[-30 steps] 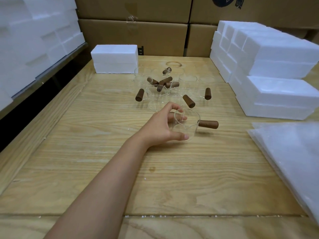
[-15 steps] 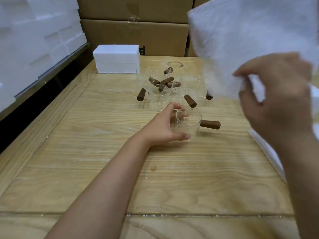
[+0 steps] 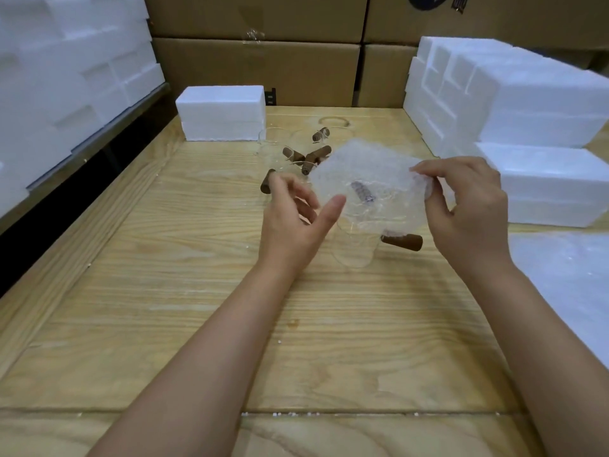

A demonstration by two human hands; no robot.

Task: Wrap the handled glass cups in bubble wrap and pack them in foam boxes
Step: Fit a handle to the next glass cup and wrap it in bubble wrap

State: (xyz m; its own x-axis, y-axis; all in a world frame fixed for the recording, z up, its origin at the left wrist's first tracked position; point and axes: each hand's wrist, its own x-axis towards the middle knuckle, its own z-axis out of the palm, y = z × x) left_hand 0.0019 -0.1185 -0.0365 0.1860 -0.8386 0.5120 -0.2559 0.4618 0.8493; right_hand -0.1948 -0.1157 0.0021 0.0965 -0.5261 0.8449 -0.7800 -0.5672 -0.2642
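1. The wooden tabletop (image 3: 164, 324) has a raised edge along its left side. Its near half is bare wood beneath both forearms.
2. Foam boxes (image 3: 527, 103) are stacked along the right edge, and a single foam box (image 3: 220, 113) sits at the back left.
3. A pile of bubble wrap (image 3: 566, 285) lies at the near right.
4. One bubble wrap sheet (image 3: 372, 179) hangs in the air over the middle of the tabletop.
5. The right hand (image 3: 468, 212) pinches the sheet's right edge between thumb and fingers.
6. The left hand (image 3: 293, 225) is open with its fingers spread. Its thumb is at the sheet's left edge, but I cannot tell if it touches.
7. A glass cup (image 3: 354, 249) stands on the tabletop between the hands, partly under the sheet.
8. Its brown handle (image 3: 403, 242) points right, roughly level.
9. Other cups (image 3: 306, 156) cluster behind the sheet, their handles pointing in different directions.
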